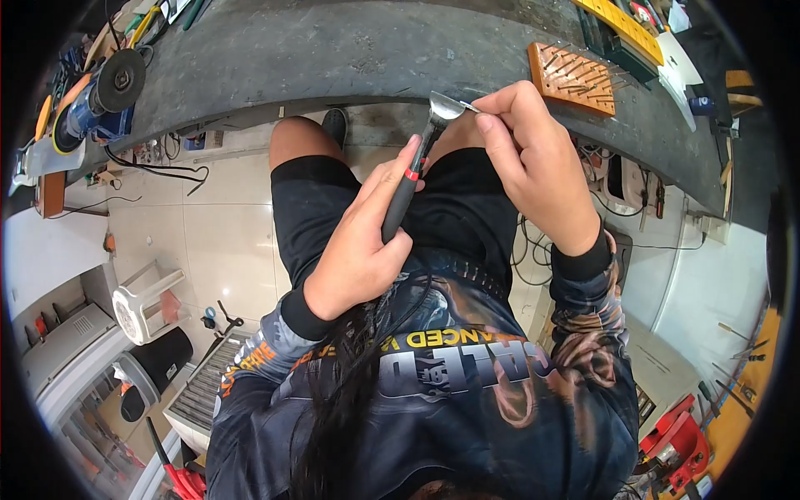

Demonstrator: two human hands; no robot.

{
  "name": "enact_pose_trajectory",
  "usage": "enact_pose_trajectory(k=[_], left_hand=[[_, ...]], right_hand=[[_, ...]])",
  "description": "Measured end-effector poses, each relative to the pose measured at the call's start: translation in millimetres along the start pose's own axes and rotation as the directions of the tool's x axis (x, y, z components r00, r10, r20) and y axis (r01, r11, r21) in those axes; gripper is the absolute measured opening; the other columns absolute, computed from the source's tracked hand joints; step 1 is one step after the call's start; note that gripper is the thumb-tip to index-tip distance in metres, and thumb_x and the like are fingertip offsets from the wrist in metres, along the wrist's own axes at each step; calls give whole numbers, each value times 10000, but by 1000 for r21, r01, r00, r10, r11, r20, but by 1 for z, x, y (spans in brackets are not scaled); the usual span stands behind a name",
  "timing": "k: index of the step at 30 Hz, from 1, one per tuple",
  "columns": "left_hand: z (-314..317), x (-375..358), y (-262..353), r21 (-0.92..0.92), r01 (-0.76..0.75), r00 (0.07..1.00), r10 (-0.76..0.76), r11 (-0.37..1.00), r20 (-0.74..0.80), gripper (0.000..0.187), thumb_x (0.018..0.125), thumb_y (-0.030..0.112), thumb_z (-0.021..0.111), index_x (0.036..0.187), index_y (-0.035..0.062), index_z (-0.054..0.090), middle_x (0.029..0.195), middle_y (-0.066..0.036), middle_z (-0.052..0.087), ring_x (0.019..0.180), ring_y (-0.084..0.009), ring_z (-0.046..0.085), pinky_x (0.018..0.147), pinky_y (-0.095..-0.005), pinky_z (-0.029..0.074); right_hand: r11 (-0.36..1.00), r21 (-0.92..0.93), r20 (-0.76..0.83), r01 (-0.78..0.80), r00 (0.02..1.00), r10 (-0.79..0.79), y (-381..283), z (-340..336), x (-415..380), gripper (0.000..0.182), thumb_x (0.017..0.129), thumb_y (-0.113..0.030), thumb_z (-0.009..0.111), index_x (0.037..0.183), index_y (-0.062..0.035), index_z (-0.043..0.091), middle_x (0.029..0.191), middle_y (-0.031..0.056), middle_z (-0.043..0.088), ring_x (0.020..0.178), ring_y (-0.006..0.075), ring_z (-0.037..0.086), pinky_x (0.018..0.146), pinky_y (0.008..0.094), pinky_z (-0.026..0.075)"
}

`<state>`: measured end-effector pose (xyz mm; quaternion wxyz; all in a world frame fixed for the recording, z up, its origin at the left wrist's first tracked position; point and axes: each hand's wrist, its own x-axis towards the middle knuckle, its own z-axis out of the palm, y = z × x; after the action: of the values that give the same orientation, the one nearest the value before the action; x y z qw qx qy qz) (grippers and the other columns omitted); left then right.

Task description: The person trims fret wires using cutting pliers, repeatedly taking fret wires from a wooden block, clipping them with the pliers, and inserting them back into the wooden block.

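Note:
My left hand (358, 237) is wrapped round the dark handle of a hand tool (403, 200) with red bands. The tool points up and away from my body, over my lap. Its wide, shiny metal head (447, 109) is right at the front edge of the workbench (350, 58). My right hand (537, 162) is closed, thumb and forefinger pinching a small, thin silver piece (470, 107) against or close beside that head. What exactly the piece is, I cannot tell.
An orange-brown wooden block (571, 79) with several thin bits standing in it sits on the bench at right. A blue angle grinder (83, 108) is at the left end. Cables hang below the bench. On the tiled floor at left stands a white stool (143, 304).

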<state>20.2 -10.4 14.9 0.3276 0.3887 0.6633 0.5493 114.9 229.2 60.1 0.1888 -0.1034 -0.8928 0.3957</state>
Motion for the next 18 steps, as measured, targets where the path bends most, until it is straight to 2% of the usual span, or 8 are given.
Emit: enact_pose_trajectory(k=[2, 6, 9, 11, 14, 15, 17, 18], left_hand=[[-1, 0, -4, 73, -21, 1000, 22, 997, -2, 1029, 793, -134, 457, 1810, -20, 349, 1703, -209, 556, 1494, -330, 647, 1327, -454, 428], [0, 1, 0, 47, -1, 1000, 1, 999, 0, 1040, 784, -132, 455, 1812, -10, 353, 1682, -211, 565, 1490, -334, 645, 1327, -450, 425], [2, 1, -1, 61, -18, 1000, 18, 998, 4, 1045, 782, -129, 455, 1814, -3, 353, 1669, -217, 570, 1486, -336, 646, 1326, -449, 425], [3, 1, -3, 60, -47, 999, 47, 997, -13, 1051, 808, -109, 503, 1836, 48, 349, 1533, -263, 589, 1398, -409, 638, 1288, -438, 436], [3, 1, -5, 71, -44, 999, 45, 996, -17, 1049, 809, -108, 507, 1835, 49, 351, 1523, -263, 592, 1403, -425, 629, 1290, -440, 434], [3, 1, -5, 71, -43, 999, 45, 997, -17, 1049, 809, -108, 507, 1835, 49, 351, 1523, -263, 592, 1403, -425, 629, 1290, -440, 434], [3, 1, -4, 94, -6, 1000, 6, 996, 2, 1051, 783, -130, 456, 1819, 6, 349, 1645, -218, 582, 1478, -347, 653, 1325, -451, 424], [3, 0, -4, 94, -5, 1000, 5, 996, 2, 1051, 783, -130, 456, 1819, 6, 349, 1645, -218, 582, 1478, -347, 653, 1325, -451, 424]], right_hand=[[1000, 13, -14, -8, 1000, 9, -2, 0, 0, 145, 1113, -51, 719, 1212, -9, 623, 919, 167, 780, 850, 370, 800, 754, 436, 598], [1000, 11, -22, 7, 1000, -7, 0, 3, -1, 141, 1114, -48, 718, 1209, -8, 622, 930, 170, 779, 848, 371, 797, 753, 433, 597], [997, 62, -8, -40, 999, 41, 0, 5, -2, 140, 1112, -45, 720, 1206, -7, 623, 945, 173, 779, 857, 376, 793, 754, 435, 596], [998, 66, -30, -4, 1000, 6, 3, 6, -3, 140, 1109, -45, 724, 1200, -6, 624, 957, 177, 778, 862, 380, 789, 754, 436, 595], [996, 80, -25, -26, 999, 29, 3, 7, -4, 141, 1108, -49, 729, 1195, -6, 626, 958, 178, 777, 861, 386, 786, 754, 439, 593], [996, 80, -25, -27, 999, 29, 3, 7, -4, 141, 1108, -49, 729, 1195, -6, 626, 958, 178, 777, 861, 386, 786, 754, 439, 593], [998, 59, -33, -17, 999, 19, 3, 7, -4, 142, 1110, -54, 731, 1193, -5, 627, 954, 176, 776, 855, 380, 785, 752, 439, 592], [998, 60, -33, -17, 999, 19, 2, 6, -4, 142, 1110, -54, 731, 1193, -5, 627, 954, 176, 776, 855, 380, 785, 752, 439, 592]])
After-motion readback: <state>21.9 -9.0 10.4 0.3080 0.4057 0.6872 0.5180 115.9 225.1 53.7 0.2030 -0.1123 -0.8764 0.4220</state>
